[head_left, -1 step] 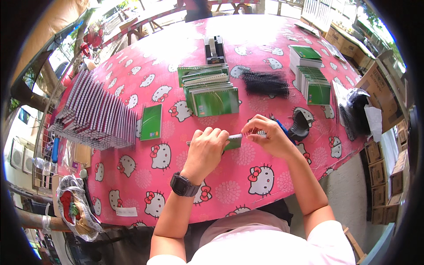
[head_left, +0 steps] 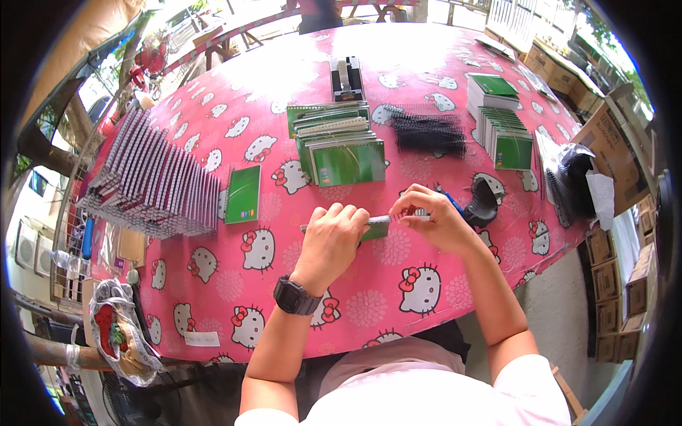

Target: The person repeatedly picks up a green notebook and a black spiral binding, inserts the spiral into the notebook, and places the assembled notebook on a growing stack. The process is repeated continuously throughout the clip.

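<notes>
Gripped a green notebook (head_left: 376, 231) in the left hand (head_left: 328, 238) over the table (head_left: 455, 284), pinching a coil-like strip (head_left: 421, 212) at its right end in the right hand (head_left: 435, 219). Risked, perhaps, bending the strip or tearing the notebook's edge by pulling unevenly. Saw coloured lettering (head_left: 247, 214) on a second notebook (head_left: 244, 190), too small to read.

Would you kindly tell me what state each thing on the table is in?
Held notebook: gripped by the left hand, partly covered.
Right hand: fingers bent at that notebook's end.
Single green notebook: closed, flat.
Middle green notebooks: overlapping.
Black coils: loose, piled.
Left-side notebooks: stacked.
</notes>
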Motion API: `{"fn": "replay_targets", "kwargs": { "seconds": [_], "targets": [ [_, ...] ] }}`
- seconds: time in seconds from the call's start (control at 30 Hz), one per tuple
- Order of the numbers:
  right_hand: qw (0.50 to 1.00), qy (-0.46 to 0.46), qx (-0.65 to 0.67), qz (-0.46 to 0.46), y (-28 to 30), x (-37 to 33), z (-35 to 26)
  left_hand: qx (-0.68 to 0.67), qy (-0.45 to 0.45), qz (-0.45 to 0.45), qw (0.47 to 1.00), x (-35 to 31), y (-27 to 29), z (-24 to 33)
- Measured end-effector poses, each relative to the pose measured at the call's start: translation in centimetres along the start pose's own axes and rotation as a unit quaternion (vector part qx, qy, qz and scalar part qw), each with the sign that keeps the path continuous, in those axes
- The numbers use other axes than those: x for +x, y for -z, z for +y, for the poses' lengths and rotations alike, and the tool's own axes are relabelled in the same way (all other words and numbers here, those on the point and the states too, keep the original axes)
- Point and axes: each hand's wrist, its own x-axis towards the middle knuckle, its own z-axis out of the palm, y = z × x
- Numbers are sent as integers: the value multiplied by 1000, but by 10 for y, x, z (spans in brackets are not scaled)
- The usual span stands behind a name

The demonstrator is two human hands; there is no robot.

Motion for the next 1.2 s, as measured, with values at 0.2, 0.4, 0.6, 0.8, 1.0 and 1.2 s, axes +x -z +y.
{"fn": "replay_targets", "kwargs": {
  "seconds": [0.2, 0.4, 0.6, 0.8, 1.0, 1.2],
  "targets": [
    [999, 41, -3, -34, 7, 2, 4, -21, 0, 4, 1000, -1, 3, 0],
    [989, -58, 107, -84, 4, -6, 13, -28, 6, -7, 1000, -5, 2, 3],
    [996, 74, -31, -37, 2, -4, 5, -22, 32, 16, 999, -3, 3, 9],
    [995, -51, 32, -81, 3, -4, 0, -80, 39, 99, 991, 0, -8, 20],
    [991, -61, 11, -122, 8, -5, -6, -150, 64, 126, 979, 2, -10, 32],
    [976, -114, -150, 108, 48, -22, 16, -106, 21, 97, 989, -5, -8, 26]
  ]
}}
